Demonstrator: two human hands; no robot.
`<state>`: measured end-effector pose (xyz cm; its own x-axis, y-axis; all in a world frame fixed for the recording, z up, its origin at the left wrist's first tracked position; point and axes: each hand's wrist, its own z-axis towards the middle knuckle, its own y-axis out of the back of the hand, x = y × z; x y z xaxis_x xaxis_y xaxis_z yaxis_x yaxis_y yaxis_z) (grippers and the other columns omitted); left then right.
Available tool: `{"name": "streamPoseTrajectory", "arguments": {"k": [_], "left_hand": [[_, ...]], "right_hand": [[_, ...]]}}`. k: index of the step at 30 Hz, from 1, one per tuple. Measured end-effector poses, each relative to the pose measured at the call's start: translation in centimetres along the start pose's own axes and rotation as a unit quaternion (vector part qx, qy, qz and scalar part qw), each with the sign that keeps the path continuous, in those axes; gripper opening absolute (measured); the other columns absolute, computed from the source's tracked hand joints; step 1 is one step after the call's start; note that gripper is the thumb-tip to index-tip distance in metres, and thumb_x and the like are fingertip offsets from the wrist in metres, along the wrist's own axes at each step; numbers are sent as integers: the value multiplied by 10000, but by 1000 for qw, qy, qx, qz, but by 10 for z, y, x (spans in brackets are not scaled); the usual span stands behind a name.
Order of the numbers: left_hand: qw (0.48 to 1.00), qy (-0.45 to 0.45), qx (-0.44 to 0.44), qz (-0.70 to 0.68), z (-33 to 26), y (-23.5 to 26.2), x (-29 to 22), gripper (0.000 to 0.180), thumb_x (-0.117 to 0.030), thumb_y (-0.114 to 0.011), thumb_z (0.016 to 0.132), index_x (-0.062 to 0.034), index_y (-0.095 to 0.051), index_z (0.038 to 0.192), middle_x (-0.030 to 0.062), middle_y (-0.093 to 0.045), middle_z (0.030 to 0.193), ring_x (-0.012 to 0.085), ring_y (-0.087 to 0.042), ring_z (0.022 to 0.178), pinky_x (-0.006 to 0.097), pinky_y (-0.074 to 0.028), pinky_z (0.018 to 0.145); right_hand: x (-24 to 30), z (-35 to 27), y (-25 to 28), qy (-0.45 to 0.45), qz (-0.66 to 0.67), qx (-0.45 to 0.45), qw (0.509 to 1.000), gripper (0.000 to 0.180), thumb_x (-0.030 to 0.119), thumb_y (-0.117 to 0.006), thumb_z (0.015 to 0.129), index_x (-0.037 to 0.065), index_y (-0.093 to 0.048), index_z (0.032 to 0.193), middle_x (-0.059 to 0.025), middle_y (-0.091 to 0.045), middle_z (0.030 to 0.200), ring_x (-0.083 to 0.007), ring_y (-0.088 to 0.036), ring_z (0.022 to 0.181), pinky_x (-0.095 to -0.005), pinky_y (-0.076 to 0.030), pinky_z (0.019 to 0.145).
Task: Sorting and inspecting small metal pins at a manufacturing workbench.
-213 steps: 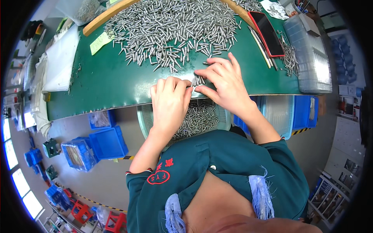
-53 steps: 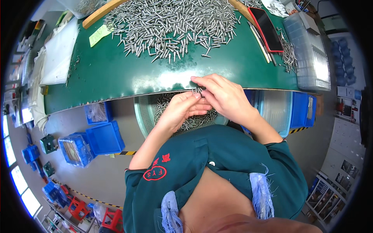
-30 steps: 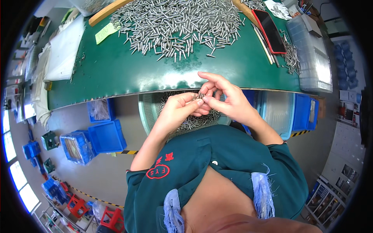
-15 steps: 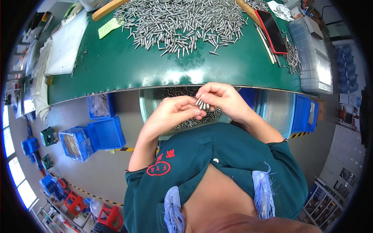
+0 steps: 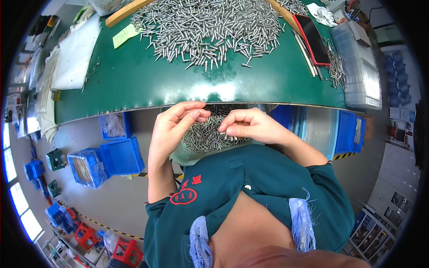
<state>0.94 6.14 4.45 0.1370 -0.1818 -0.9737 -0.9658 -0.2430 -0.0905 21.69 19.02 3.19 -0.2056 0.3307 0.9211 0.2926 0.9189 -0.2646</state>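
Observation:
My left hand [image 5: 173, 127] hovers over the left side of a pale green basket [image 5: 190, 157], its fingers loosely curved and no part visible in them. On the right, my right hand [image 5: 251, 127] is closed over the basket, with a few shiny metal pins [image 5: 227, 133] showing under its fingertips. Small grey metal pins [image 5: 203, 137] fill the basket, which sits between my body and the table edge. The fingers hide part of what the right hand grips.
A big heap of metal pins [image 5: 210, 31] lies on the green table [image 5: 147, 85] between wooden bars [image 5: 127, 12]. To the right are a red-edged phone [image 5: 311, 39], thin sticks [image 5: 305, 53] and clear plastic trays [image 5: 359, 67]. Blue bins [image 5: 123, 155] stand on the floor at left.
My hands were together around several metal pins; now they are apart. The left has moved left, and the right has lowered slightly over the basket, uncovering more of the pins in it.

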Motion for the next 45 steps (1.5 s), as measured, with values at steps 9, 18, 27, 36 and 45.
{"name": "streamPoseTrajectory", "arguments": {"k": [9,18,27,36,45], "left_hand": [[990,-60,-85,97,14,-9,-5,211,-51,-573,952,10,-664,1133,108,-723,998,122,-674,910,245,-523,821],[745,-264,-135,597,85,-15,-9,323,-64,-627,798,-187,-691,1090,19,-580,953,217,-546,911,374,-417,830],[723,-268,-88,631,92,-24,-16,215,-177,-721,787,-123,-639,979,43,-558,970,234,-536,961,393,-393,857],[775,-246,-73,578,58,-35,-10,183,-136,-702,811,-99,-658,986,44,-566,955,243,-533,926,383,-387,820],[781,-242,-114,565,63,-40,4,151,-160,-718,807,-110,-667,940,37,-575,902,240,-546,892,380,-386,773]], "right_hand": [[34,2,28,171,-354,-204,896,187,149,-659,893,60,-695,1053,-83,-633,891,-186,-626,805,-305,-494,700],[28,22,44,182,-591,-313,721,86,201,-698,829,151,-680,896,-13,-587,857,-201,-629,825,-348,-526,688],[20,23,32,189,-586,-286,734,92,186,-698,814,132,-668,883,-22,-578,865,-216,-625,819,-367,-518,695],[25,32,26,201,-577,-282,739,249,199,-730,806,114,-652,1027,-44,-604,892,-227,-634,842,-352,-510,715],[24,30,33,184,-576,-268,750,316,241,-746,781,102,-642,1045,-51,-593,932,-255,-620,890,-386,-514,757]]}}
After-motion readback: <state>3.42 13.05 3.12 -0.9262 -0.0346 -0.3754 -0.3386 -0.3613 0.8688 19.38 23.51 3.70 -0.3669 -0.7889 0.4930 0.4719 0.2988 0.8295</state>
